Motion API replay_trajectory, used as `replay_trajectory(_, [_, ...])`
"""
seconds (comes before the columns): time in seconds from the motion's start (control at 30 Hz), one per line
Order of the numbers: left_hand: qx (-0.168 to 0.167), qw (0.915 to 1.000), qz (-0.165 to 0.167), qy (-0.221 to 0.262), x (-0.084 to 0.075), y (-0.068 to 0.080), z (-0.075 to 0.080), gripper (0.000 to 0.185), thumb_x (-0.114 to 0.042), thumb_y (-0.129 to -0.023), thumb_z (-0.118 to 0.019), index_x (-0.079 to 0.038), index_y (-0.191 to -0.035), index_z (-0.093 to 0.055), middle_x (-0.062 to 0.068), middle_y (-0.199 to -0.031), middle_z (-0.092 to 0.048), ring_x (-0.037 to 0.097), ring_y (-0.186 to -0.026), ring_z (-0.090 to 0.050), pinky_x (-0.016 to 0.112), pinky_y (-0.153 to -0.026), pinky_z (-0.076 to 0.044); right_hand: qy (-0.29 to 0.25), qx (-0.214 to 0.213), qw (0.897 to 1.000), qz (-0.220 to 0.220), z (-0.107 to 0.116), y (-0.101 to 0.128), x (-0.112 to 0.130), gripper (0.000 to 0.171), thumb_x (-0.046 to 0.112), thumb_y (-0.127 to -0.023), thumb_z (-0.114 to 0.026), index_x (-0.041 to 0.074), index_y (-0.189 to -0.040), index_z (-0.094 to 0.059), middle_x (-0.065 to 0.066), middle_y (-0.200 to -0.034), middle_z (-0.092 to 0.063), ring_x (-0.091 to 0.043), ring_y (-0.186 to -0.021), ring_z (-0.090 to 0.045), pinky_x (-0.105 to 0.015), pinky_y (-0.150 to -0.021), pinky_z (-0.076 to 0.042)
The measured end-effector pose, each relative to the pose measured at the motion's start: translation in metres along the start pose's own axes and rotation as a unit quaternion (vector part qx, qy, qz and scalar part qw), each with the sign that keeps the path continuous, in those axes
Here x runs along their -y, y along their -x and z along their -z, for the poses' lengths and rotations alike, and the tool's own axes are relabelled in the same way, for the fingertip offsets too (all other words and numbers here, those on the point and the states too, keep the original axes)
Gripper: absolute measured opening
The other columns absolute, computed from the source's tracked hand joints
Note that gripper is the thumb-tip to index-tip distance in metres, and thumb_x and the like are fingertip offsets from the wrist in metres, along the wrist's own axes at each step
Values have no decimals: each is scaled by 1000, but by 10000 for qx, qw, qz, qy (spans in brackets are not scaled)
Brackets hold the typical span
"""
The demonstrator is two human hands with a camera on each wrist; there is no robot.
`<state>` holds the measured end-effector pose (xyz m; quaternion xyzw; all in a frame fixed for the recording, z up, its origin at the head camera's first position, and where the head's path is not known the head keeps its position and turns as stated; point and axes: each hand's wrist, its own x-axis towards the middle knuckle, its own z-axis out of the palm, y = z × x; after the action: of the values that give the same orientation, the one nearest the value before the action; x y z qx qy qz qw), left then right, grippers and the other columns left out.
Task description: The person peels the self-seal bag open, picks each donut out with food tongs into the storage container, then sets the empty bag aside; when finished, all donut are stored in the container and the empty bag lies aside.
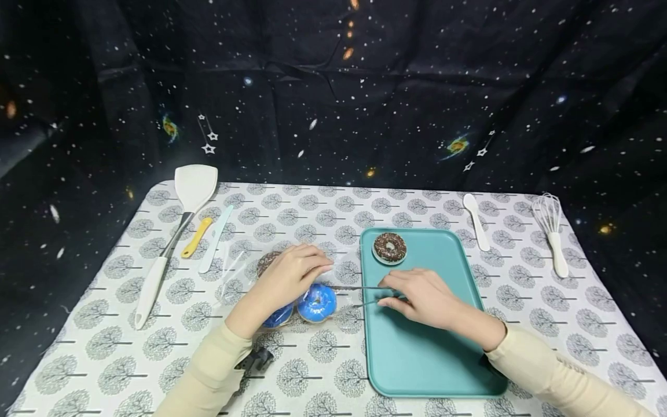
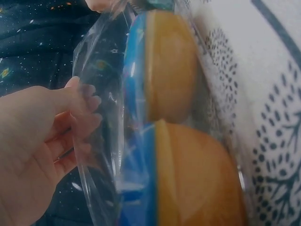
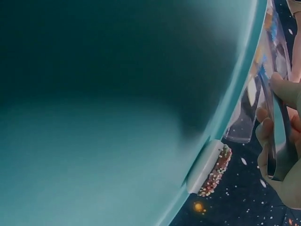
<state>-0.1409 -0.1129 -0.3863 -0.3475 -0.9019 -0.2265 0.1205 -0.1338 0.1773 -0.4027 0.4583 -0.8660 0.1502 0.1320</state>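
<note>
Your desk point(image 1: 312, 399) is covered by a white cloth point(image 1: 78, 359) printed with grey, round-crowned trees. Behind it hangs a creased black backdrop point(image 1: 333, 116), scattered with stars and small orange and green galaxies. On your right sleeve point(image 1: 526, 352) there is a dark marking point(image 1: 571, 366) that looks like lettering, too small to read.

The matte teal tray point(image 1: 427, 353), a rounded rectangle with a raised rim, lies on the right half of the desk. A chocolate-topped doughnut point(image 1: 398, 253) flecked with sprinkles sits in its far left corner. Left of the tray is a clear, crinkled plastic bag point(image 2: 106, 165) with glossy highlights. Inside it are a blue-topped doughnut point(image 1: 325, 308) with a smooth tan underside, a second blue one point(image 1: 278, 317) and, partly hidden by your arm, a brown one point(image 1: 266, 262).

Your left hand point(image 1: 292, 269) pinches the bag's edge between its fingers. Your right hand point(image 1: 424, 296) grips slim metal tongs point(image 1: 359, 288), bent in a U, above the tray; their ends reach towards the nearer blue doughnut, though you cannot tell whether they touch it.

At far left lie a white spatula point(image 1: 178, 233) with a metal shaft, a short yellow utensil point(image 1: 197, 238) and a flat mint knife point(image 1: 216, 240). Beyond the tray, on the right, are a white spoon point(image 1: 476, 221) and a whisk point(image 1: 554, 234) with a white handle.
</note>
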Motion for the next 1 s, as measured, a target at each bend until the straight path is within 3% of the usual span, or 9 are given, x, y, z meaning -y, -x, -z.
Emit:
replay_trajectory(0.17, [64, 10000, 17, -6, 0, 0, 0, 17, -19, -90, -61, -13, -103, -71, -1, -104, -68, 16, -101, -61, 35, -96, -46, 200, -131, 9996, -127, 4, 4, -2, 25, 35, -80, -72, 17, -96, -65, 8, -84, -67, -8, -70, -62, -26, -58, -50])
replay_trajectory(0.4, [118, 9999, 111, 53, -2, 0, 2, 18, -15, -89, -62, -12, -105, -70, 0, -106, -67, 17, -103, -60, 36, -97, -47, 413, -184, 9977, -508, 11, 18, -4, 28, 37, -80, -71, 17, -98, -63, 6, -88, -69, -9, -77, -64, -31, -66, -54])
replay_trajectory(0.6, [51, 9998, 149, 85, -2, 0, 3, 17, -16, -90, -62, -12, -103, -70, 0, -103, -68, 17, -101, -61, 35, -95, -48, 588, -186, 9956, -706, 23, 31, -4, 28, 37, -79, -72, 18, -96, -62, 8, -83, -67, -8, -70, -61, -26, -60, -51])
replay_trajectory(0.8, [-12, 9996, 221, 148, -2, -1, 4, 15, -17, -90, -62, -13, -102, -70, -2, -101, -68, 15, -99, -61, 33, -94, -48, 903, -260, 9910, -949, 42, 45, -10, 29, 36, -75, -75, 19, -94, -61, 10, -78, -64, -6, -58, -53, -18, -46, -39])
replay_trajectory(1.0, [152, 9997, 204, 56, -2, 0, 5, 19, -17, -90, -61, -13, -107, -69, 0, -105, -67, 17, -102, -60, 35, -96, -47, 1077, -479, 9852, -1246, 59, 62, -21, 30, 43, -81, -69, 18, -96, -62, 6, -85, -68, -5, -55, -53, -18, -44, -39])
